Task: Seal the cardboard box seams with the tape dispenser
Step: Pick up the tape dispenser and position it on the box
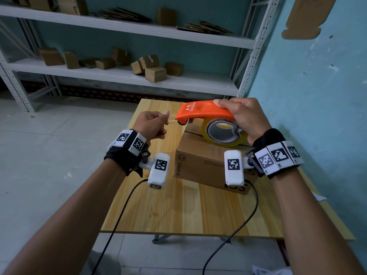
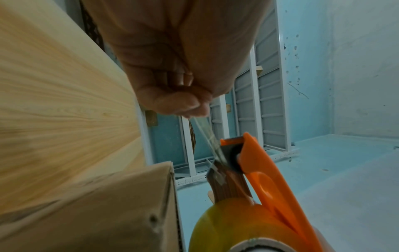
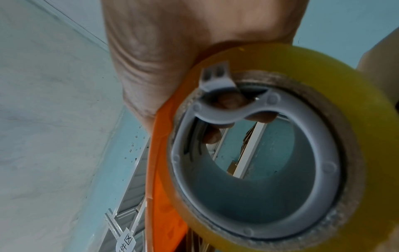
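An orange tape dispenser [image 1: 202, 112] with a yellowish tape roll [image 1: 224, 132] hangs just above a brown cardboard box [image 1: 200, 165] on the wooden table [image 1: 178, 211]. My right hand [image 1: 242, 116] grips the dispenser's top, thumb on the orange shell, fingers reaching into the roll's grey core [image 3: 254, 170]. My left hand [image 1: 153, 124] sits left of the dispenser's nose and pinches the free end of the clear tape [image 2: 207, 133], which stretches taut from the fingertips [image 2: 190, 105] to the dispenser's blade [image 2: 218, 175]. The box [image 2: 108, 213] top shows a dark seam.
A white metal shelf rack [image 1: 123, 76] with several small cardboard boxes stands behind the table. A blue wall [image 1: 317, 86] runs close along the right side. Black cables [image 1: 238, 231] trail from my wrist cameras over the table's front edge. Grey floor lies to the left.
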The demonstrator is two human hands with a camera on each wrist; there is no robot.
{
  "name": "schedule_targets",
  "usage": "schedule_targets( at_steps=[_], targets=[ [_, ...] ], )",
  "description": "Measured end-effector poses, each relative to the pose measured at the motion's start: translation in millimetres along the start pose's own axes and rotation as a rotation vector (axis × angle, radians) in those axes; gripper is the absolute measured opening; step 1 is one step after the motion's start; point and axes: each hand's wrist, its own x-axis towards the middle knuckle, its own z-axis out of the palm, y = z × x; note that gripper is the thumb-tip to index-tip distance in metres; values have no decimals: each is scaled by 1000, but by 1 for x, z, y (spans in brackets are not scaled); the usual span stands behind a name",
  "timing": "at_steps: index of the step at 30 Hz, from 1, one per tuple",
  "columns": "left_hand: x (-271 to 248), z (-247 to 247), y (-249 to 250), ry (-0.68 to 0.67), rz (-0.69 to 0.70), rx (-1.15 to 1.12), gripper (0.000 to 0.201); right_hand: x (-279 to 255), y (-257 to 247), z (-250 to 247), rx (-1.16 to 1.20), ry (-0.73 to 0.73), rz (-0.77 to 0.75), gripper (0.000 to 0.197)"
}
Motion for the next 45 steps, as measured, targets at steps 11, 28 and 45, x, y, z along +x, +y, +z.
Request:
schedule_targets(
  at_steps=[11, 28, 45],
  targets=[
    [1, -2, 4, 4, 8, -6, 30, 1, 0, 0, 0, 14, 3, 29],
    [2, -5, 4, -4, 26, -18, 29, -1, 0, -3, 27, -18, 26, 28],
    [1, -10, 6, -5, 17, -36, 27, 0, -1, -1, 49, -13, 32, 27]
  ],
)
